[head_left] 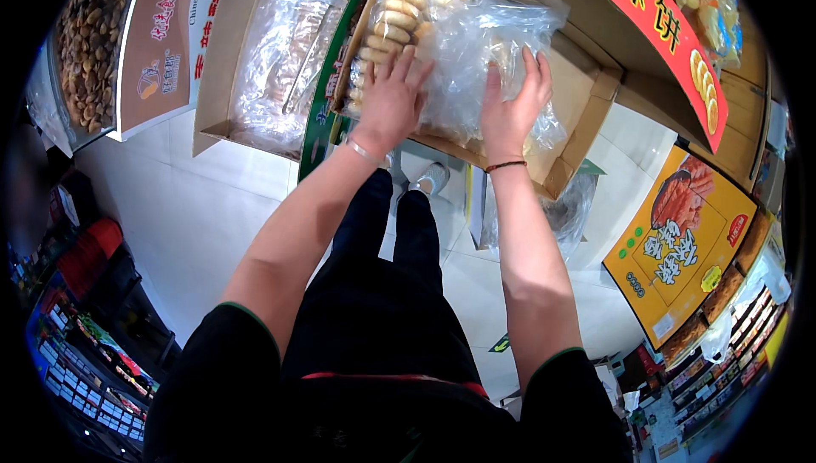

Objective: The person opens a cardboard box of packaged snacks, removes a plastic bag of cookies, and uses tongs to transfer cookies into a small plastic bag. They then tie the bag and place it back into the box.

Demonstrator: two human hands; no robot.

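In a cardboard box [591, 102] at the top middle lie round golden pastries [401, 11], stacked in a row inside clear plastic. My left hand [393, 99] rests with spread fingers over the lower end of that row. Beside it, a crumpled clear plastic bag [455, 42] fills the middle of the box; what it holds is hard to make out. My right hand [516, 115] is at the bag's right part, fingers stretched upward and thumb apart. Whether it presses on the plastic or just hovers there, I cannot tell.
Left of the box stands another carton [223, 81] with plastic-wrapped goods [285, 59] and tongs [308, 72]. Farther left is a bin of brown nuts [89, 55]. A red sign [671, 30] edges the box's far right. A yellow printed carton [680, 246] stands at right.
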